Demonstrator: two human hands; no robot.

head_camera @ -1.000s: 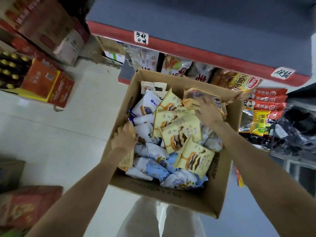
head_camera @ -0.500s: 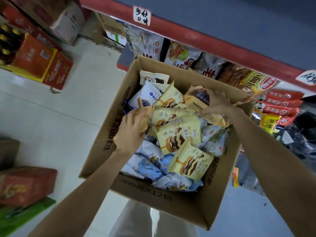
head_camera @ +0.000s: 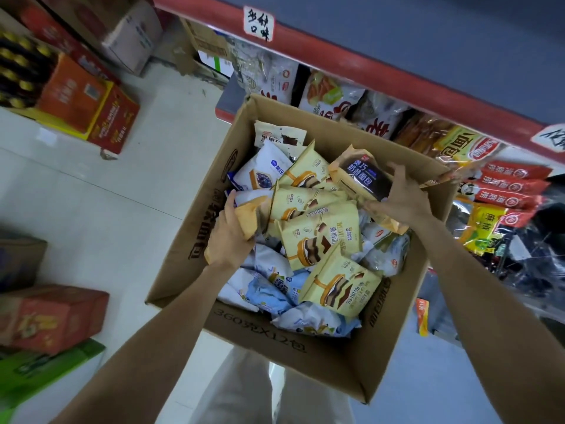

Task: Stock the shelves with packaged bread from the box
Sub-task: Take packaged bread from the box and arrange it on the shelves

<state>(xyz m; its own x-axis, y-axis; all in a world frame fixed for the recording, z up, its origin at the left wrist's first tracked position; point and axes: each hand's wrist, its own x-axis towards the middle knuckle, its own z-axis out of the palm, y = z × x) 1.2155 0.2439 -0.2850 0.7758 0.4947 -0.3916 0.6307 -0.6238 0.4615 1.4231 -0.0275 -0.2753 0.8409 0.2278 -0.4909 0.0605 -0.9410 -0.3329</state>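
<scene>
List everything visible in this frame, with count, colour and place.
cardboard box: one, brown, centre, open.
yellow bread packs: about five, cream-yellow, box middle.
blue-white bread packs: several, box left and bottom.
tan pack with dark label: one, raised at box's far side.
tan pack: one, box left edge.
shelf: red edge, grey top, packaged goods beneath.
cartons: several, orange-red, floor left.
left hand: grips tan pack.
right hand: fingers hold dark-label pack.

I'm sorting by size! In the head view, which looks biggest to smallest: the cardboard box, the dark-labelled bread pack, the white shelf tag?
1. cardboard box
2. dark-labelled bread pack, held in the right hand
3. white shelf tag, though it sits farther from the camera.
</scene>
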